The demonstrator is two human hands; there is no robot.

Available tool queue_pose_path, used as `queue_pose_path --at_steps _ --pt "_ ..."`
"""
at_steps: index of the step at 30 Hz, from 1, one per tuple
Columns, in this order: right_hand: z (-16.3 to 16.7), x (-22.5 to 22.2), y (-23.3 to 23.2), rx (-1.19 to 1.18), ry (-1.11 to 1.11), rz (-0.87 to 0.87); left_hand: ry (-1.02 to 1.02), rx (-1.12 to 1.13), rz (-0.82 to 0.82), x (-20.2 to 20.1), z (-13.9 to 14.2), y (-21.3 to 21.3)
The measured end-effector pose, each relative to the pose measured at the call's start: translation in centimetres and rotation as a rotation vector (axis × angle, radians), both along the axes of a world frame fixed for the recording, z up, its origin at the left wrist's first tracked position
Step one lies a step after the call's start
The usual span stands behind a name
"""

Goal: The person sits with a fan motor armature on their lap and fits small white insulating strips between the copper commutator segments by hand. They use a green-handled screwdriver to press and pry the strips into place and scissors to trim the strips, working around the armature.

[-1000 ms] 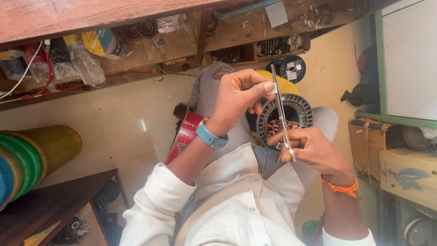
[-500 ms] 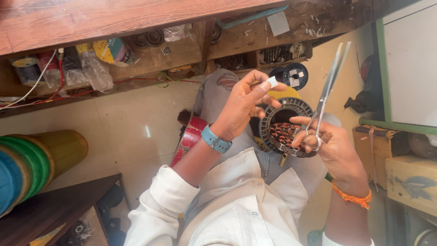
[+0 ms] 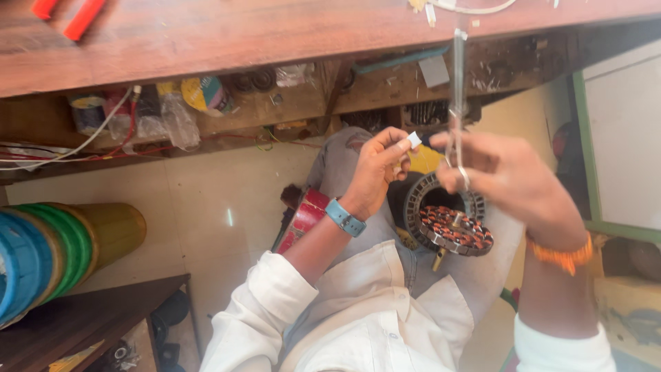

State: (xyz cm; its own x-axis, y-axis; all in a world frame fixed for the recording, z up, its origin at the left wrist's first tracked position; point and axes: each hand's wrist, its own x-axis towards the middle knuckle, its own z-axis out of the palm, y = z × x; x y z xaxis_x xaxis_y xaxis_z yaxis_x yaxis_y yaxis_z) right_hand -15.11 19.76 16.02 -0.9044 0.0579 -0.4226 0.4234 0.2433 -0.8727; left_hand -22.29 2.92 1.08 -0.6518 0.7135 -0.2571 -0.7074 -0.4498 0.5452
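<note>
Sitting under the long wooden workbench [image 3: 289, 34], which ran across the whole 12 o'clock side of the view, you had the work in your lap. Below the bench top, an open shelf [image 3: 206, 110] held bags, wires and small parts. At 9 o'clock from your lap, coloured spools [image 3: 62, 248] in blue, green and yellow lay on their sides, well apart from you.

On your knees rested the round motor stator [image 3: 451, 224], a dark metal ring with many small copper windings set in a circle and a short shaft in the middle. It lay almost flat, a little tilted, its open face turned up to you. From your two hands it lay toward 6 o'clock, close under them; your right hand was the nearer one, almost directly above its rim.

Your right hand [image 3: 513, 182] was closed around the loops of a pair of scissors [image 3: 458, 103]. Their long axis ran nearly straight from 6 to 12 o'clock, with the tips pointing up at the bench edge. I cannot tell if the blades were open or together, because the hand and tool were blurred.

Your left hand [image 3: 377, 169], with a blue wristband, was at 9 o'clock from the scissors, just beside them. Its fingertips pinched a small white piece [image 3: 414, 140], perhaps paper or sleeve; it was too small to name surely.
</note>
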Motion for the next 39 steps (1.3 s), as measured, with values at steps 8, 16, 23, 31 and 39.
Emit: queue_pose_path --at_steps 8,16,23,31,39 --pt "3.4 -16.6 -4.2 0.558 0.493 0.242 0.033 -0.022 -0.020 -1.0 2.2 -0.1" --pt "4.0 -18.7 -4.8 0.846 0.568 0.529 -0.090 0.363 0.010 -1.6 2.5 -0.9" --pt "-1.3 -6.0 -1.2 0.449 0.464 0.486 -0.206 0.407 -0.090 0.5 0.2 0.0" --pt "-6.7 3.0 -0.5 -0.146 0.302 -0.105 -0.171 0.226 -0.305 4.2 0.1 0.8" --pt "-8.6 13.9 2.6 -0.566 0.616 -0.618 1.365 -0.097 -0.324 6.0 2.3 -0.4"
